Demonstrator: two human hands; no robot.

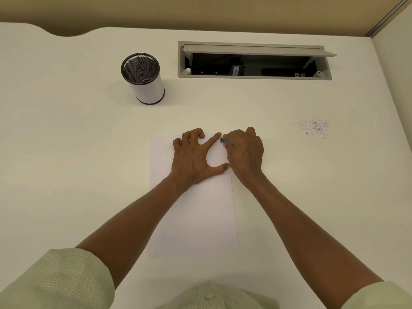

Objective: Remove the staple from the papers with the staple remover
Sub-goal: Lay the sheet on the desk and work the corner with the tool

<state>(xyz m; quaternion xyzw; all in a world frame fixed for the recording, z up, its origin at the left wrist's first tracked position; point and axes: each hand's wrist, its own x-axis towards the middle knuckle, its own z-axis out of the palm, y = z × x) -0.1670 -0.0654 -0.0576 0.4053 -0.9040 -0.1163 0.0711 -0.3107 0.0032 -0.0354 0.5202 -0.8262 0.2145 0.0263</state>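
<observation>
Papers (194, 210) flat on desk (66, 130). My left hand (194, 157) presses them, index finger by far right corner. Right hand (244, 152) grips staple remover (225, 140) there. Staple hidden. Step: extraction. Next, I judge: lever up gently.

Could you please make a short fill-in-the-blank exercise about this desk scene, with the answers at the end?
1. The left hand presses flat on the white stapled ____.
2. The right hand grips the small metal staple remover at the papers' far ____ corner.
3. The black mesh pen cup stands ____.
4. The pile of removed staples lies to the ____ of the hands.

Answers: papers; right; upright; right
</observation>
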